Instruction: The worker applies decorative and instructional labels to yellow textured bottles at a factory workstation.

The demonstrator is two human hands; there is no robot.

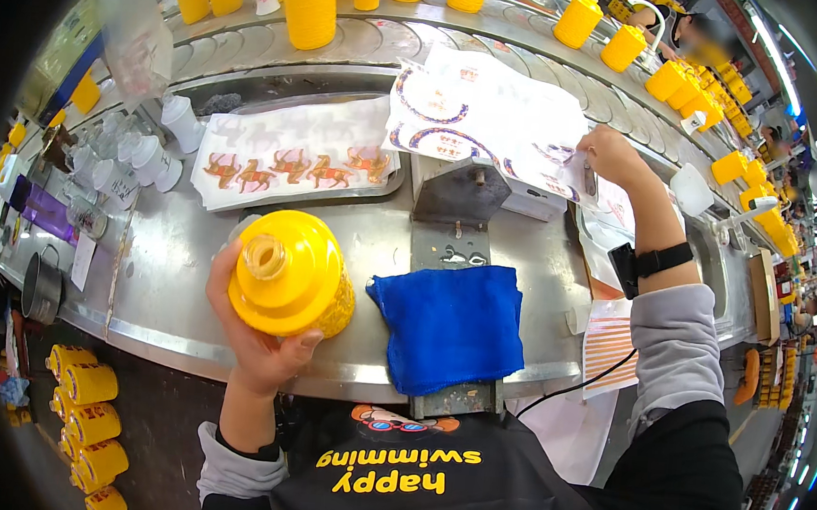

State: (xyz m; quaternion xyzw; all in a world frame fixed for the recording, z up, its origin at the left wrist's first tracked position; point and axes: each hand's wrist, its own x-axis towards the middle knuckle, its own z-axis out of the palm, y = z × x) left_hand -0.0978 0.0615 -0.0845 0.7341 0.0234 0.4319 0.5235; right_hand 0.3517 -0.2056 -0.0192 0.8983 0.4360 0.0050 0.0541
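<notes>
My left hand (264, 349) is wrapped round a yellow bottle (309, 248) with a narrow open neck and a textured side, held over the metal worktop. The fingers of my right hand (619, 161) are pinched together at the right edge of a white sheet of printed decals (495, 105). Dark, patterned ring shapes and small red marks show on that sheet, which covers part of a metal stand (460, 194). Between my arms a folded blue cloth (451, 329) lies near the front edge. To its left, a tray (389, 195) carries wet-looking paper with several horse-shaped decals (292, 163).
Beyond the worktop runs a slatted conveyor (385, 45) bearing several yellow bottles (310, 6). Clear and white cups (154, 161) crowd the left side, above a metal pot (43, 286). A cable (580, 381) and striped paper (609, 345) hang at the right front edge.
</notes>
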